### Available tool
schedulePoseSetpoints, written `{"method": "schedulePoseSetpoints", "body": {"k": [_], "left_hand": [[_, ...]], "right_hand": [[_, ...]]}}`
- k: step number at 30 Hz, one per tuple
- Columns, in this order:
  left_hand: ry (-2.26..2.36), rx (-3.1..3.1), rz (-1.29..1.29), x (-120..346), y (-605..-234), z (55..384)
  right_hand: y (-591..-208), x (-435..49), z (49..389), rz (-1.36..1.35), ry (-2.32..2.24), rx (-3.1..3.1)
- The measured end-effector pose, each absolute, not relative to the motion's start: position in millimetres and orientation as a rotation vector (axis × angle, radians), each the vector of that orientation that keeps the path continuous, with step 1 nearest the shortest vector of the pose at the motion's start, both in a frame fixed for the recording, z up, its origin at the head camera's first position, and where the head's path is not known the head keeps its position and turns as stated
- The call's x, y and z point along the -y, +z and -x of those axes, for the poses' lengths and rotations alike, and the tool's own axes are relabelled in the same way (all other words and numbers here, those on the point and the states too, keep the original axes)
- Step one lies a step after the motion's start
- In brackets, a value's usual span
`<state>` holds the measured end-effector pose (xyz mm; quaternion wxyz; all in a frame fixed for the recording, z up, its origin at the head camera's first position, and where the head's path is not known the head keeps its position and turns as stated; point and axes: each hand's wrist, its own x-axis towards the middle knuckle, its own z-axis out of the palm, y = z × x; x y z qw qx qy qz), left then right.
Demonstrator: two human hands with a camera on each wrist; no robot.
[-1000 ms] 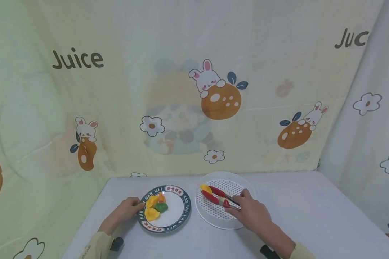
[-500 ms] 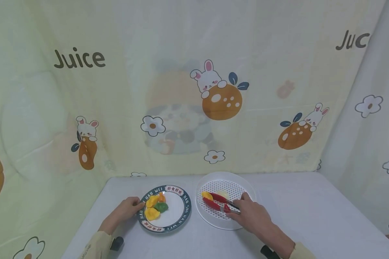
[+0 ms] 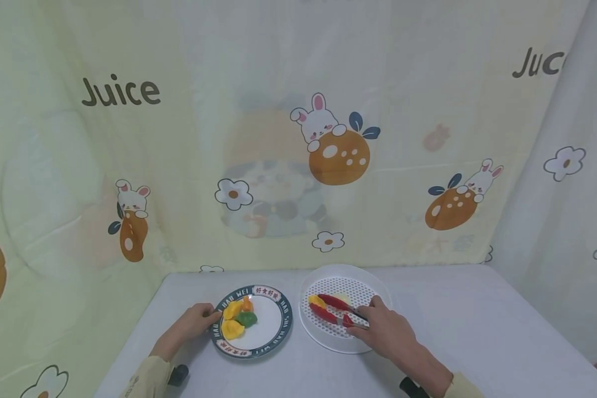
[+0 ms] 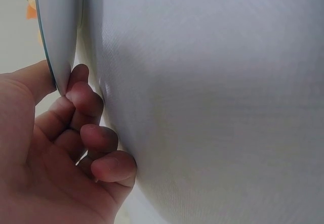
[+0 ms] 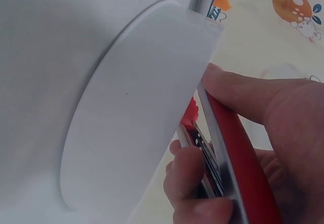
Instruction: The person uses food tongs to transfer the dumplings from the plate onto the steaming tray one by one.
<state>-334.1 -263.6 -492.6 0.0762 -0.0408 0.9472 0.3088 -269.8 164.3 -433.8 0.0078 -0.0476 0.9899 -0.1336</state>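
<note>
My left hand [image 3: 195,320] pinches the left rim of a plate [image 3: 273,320] with a dark patterned border; in the left wrist view the thumb lies above the rim and fingers below. Yellow, orange and green dumpling-like pieces [image 3: 233,329] sit on the plate's left half. My right hand [image 3: 388,329] grips red-tipped tongs [image 3: 323,314] by their red-and-metal handle [image 5: 243,158]. The tips are over a white perforated basket [image 3: 328,344], beside a yellow piece [image 3: 317,300]; whether they squeeze it I cannot tell. A pale piece [image 3: 341,297] lies behind the tongs.
Plate and basket stand side by side on a white-covered table [image 3: 457,315]. Behind it hangs a curtain [image 3: 273,138] printed with rabbits and oranges, and another curtain [image 3: 552,221] hangs at the right.
The tongs' tips and the yellow piece have shifted slightly toward me inside the basket, uncovering more of the pale piece. My left hand and the plate have stayed put.
</note>
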Motion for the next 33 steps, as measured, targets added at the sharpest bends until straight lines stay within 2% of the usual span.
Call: {"method": "schedulePoseSetpoints", "body": {"k": [12, 23, 33], "left_hand": [[0.925, -2.845, 0.123, 265.3, -497.3, 337.6], [0.917, -2.838, 0.126, 265.7, -497.2, 336.6], [0.92, -2.836, 0.142, 265.5, -498.3, 337.8]], "right_hand": [[-434.8, -162.8, 278.1, 0.018, -0.5, -3.1], [-431.5, -159.9, 280.1, 0.02, -0.516, -3.133], [-430.8, -138.4, 277.3, 0.049, -0.533, -3.121]]}}
